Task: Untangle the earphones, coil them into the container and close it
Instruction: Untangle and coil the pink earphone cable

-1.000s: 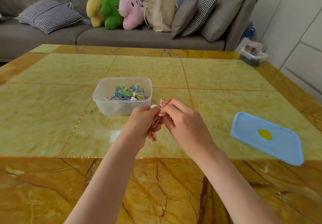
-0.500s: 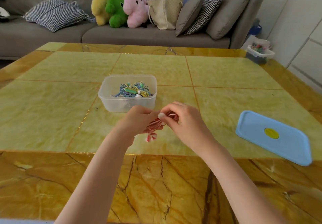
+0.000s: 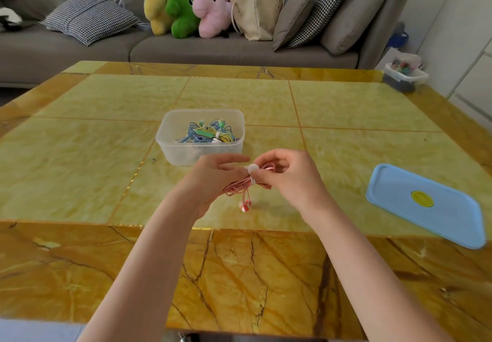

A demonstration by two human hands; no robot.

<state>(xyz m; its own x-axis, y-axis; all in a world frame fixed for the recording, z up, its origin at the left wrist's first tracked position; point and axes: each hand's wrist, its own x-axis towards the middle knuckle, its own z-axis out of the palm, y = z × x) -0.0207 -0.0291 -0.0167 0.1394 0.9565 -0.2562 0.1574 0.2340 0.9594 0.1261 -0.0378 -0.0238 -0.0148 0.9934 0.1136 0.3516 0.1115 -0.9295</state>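
We hold one coil of red earphones above the counter, just in front of the one clear container. Our left hand cradles the coil, its forefinger straight; our right hand pinches the white tie round it. Two earbuds dangle below. Blue, green and yellow cords lie tangled in the container. One blue lid lies well to the right.

I'm seeing bare table lying open between the hands and the lid on the right; straight ahead, the open container is standing just beyond them, already holding coiled cords.
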